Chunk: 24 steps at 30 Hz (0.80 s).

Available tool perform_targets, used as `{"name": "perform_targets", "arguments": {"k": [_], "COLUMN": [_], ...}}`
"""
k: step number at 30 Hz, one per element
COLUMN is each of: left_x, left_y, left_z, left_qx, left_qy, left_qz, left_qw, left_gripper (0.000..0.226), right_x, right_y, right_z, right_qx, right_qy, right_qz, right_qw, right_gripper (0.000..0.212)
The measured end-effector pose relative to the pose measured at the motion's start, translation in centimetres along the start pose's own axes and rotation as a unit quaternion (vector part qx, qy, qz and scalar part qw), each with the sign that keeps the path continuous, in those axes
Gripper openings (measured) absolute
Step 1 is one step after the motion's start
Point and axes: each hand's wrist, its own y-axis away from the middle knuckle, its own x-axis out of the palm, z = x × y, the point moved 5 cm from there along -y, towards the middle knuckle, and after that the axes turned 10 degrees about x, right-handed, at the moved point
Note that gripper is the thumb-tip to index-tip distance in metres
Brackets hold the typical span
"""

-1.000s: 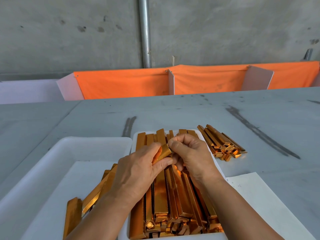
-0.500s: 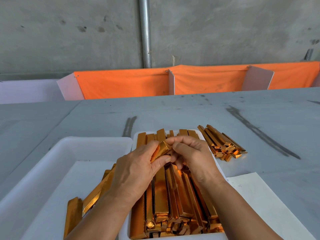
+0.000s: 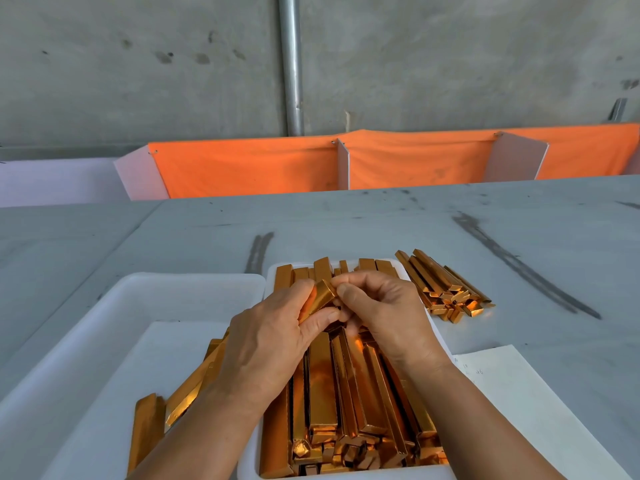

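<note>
1. Far left: wide white plastic tray [image 3: 86,341]. It holds a few gold card boxes [image 3: 149,424] lying askew toward its near right side; I take these for finished ones.

2. My left hand [image 3: 266,344]. Fingers and thumb are wrapped round the slim gold foil-card box [image 3: 320,299], which tilts up and away above the far end of the second tray.

3. My right hand [image 3: 384,317]. Thumb and fingertips pinch the upper end of that same box. I judge an end flap is being tucked; the flap itself is hidden behind my fingers.

4. Beneath both hands: narrow white tray [image 3: 273,275], crammed with packed gold boxes [image 3: 322,386] lying lengthwise, their loose end flaps toward me.

5. Loose heap of gold sleeves [image 3: 446,289] on the grey table [image 3: 381,230], just beside the narrow tray's far right corner.

6. Near right: white sheet of paper [image 3: 519,393] with faint writing.

Hazards noted:
- The card looks thin, so a flap pushed in at an angle would likely buckle or crease the foil.
- The glossy surface could slide out of my left grip, dropping the box among the packed stock and mixing done with undone.
- My forearms hang low over the narrow tray, and a careless sweep could bend the open flaps there.
</note>
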Motion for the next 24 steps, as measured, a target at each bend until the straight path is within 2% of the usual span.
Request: {"name": "perform_targets", "arguments": {"k": [16, 24], "left_x": [0.14, -0.29], "left_y": [0.05, -0.01], "left_z": [-0.15, -0.5], "left_qx": [0.001, -0.005], "left_qy": [-0.038, -0.051], "left_qz": [0.001, -0.012], "left_qw": [0.999, 0.999], "left_gripper": [0.057, 0.047], "right_x": [0.19, 0.36], "right_y": [-0.04, 0.07], "right_z": [-0.38, -0.18], "right_qx": [-0.004, -0.02], "right_qy": [0.033, -0.008], "right_qz": [-0.027, -0.005], "right_qw": [0.999, 1.0], "right_gripper": [0.007, 0.01]}}
